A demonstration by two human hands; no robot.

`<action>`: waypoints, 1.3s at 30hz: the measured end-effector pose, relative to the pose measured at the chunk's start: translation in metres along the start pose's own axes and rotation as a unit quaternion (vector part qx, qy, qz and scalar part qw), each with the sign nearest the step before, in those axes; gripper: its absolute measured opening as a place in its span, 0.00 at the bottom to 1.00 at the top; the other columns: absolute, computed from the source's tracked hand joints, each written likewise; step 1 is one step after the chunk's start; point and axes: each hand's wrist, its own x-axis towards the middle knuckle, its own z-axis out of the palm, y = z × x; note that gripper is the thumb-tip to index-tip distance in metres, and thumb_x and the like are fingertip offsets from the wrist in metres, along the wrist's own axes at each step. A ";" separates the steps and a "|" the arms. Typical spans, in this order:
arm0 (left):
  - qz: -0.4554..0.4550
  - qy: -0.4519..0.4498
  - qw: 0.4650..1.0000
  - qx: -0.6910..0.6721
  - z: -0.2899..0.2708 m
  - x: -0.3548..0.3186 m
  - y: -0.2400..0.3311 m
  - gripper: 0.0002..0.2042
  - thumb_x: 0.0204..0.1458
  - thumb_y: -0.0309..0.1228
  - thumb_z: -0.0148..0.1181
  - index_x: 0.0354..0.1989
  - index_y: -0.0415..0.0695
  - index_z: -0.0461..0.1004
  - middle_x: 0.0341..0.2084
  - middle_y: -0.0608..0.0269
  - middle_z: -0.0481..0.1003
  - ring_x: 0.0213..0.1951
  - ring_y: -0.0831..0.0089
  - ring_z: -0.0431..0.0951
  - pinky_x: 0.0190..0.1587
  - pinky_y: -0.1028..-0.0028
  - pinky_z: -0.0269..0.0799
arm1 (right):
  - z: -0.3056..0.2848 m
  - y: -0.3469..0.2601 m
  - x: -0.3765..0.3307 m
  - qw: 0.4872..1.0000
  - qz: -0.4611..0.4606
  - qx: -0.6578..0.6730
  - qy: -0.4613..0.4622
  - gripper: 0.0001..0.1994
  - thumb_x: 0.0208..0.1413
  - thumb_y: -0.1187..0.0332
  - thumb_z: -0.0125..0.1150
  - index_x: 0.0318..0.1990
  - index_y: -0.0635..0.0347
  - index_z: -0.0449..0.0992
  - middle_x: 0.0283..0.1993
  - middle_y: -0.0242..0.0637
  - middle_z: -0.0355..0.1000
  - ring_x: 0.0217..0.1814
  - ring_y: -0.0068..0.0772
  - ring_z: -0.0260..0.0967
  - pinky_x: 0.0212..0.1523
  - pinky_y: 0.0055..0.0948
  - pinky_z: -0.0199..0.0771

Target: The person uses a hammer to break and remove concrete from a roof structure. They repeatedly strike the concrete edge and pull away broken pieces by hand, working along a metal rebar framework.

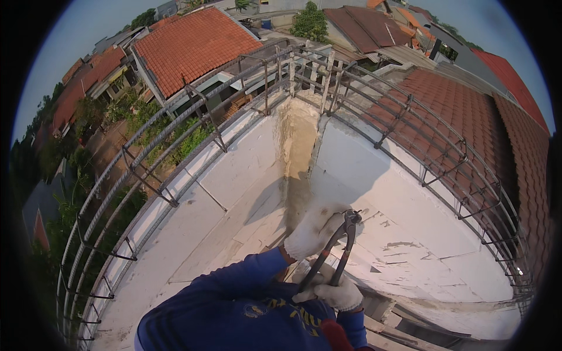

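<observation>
A white knitted glove covers my left hand (316,230), which is raised in front of the wall corner beside the jaws of the pincers (352,217). Its fingers curl behind the tool's head, and whatever they pinch is hidden. Lower down, close to my chest, my right hand (338,291), also gloved in white, is closed round the long dark handles. The pincers point up and away from me, their handles somewhat apart. Beyond both hands, two white block walls meet at a rough mortar-filled corner (298,137).
Long rebar cages run along the tops of the left wall (213,213) and right wall (410,225), meeting at upright bars (326,79) in the corner. Tiled roofs (196,50) and greenery lie beyond and below. Wooden boards (410,339) lie at lower right.
</observation>
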 end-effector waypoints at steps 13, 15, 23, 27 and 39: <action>0.131 0.327 0.930 0.109 -0.068 0.105 0.045 0.10 0.63 0.32 0.66 0.42 0.36 0.79 0.35 0.60 0.79 0.38 0.72 0.75 0.47 0.72 0.72 | -0.034 -0.025 -0.080 0.981 -0.089 -0.164 0.054 0.19 0.67 0.73 0.66 0.63 0.65 0.72 0.58 0.61 0.79 0.52 0.52 0.84 0.53 0.45 0.84; 0.192 0.356 0.904 0.139 -0.102 0.143 0.058 0.15 0.66 0.33 0.63 0.53 0.35 0.81 0.49 0.52 0.83 0.50 0.63 0.82 0.58 0.67 0.74 | -0.034 -0.050 -0.103 0.942 -0.173 -0.265 0.115 0.20 0.68 0.63 0.69 0.60 0.63 0.72 0.56 0.57 0.80 0.47 0.48 0.85 0.50 0.41 0.85; 0.156 0.204 0.911 0.321 -0.153 0.212 0.011 0.27 0.72 0.44 0.52 0.65 0.28 0.72 0.66 0.34 0.72 0.68 0.44 0.71 0.72 0.60 0.62 | 0.047 -0.214 -0.243 0.586 -0.541 -0.322 0.510 0.27 0.70 0.55 0.66 0.64 0.68 0.71 0.47 0.50 0.82 0.29 0.32 0.79 0.29 0.28 0.81; 0.184 0.255 0.892 0.325 -0.152 0.222 -0.018 0.28 0.73 0.44 0.49 0.65 0.26 0.70 0.67 0.33 0.69 0.69 0.42 0.68 0.73 0.59 0.58 | 0.042 -0.310 -0.324 0.415 -0.589 -0.371 0.586 0.22 0.72 0.52 0.65 0.57 0.65 0.79 0.39 0.38 0.82 0.29 0.23 0.75 0.31 0.22 0.78; 0.186 0.283 0.886 0.317 -0.140 0.232 -0.025 0.27 0.75 0.42 0.47 0.64 0.25 0.70 0.64 0.31 0.72 0.68 0.41 0.69 0.73 0.59 0.59 | -0.024 -0.379 -0.327 0.479 -0.320 -0.416 0.704 0.24 0.64 0.44 0.70 0.50 0.58 0.81 0.37 0.29 0.82 0.24 0.17 0.68 0.24 0.24 0.74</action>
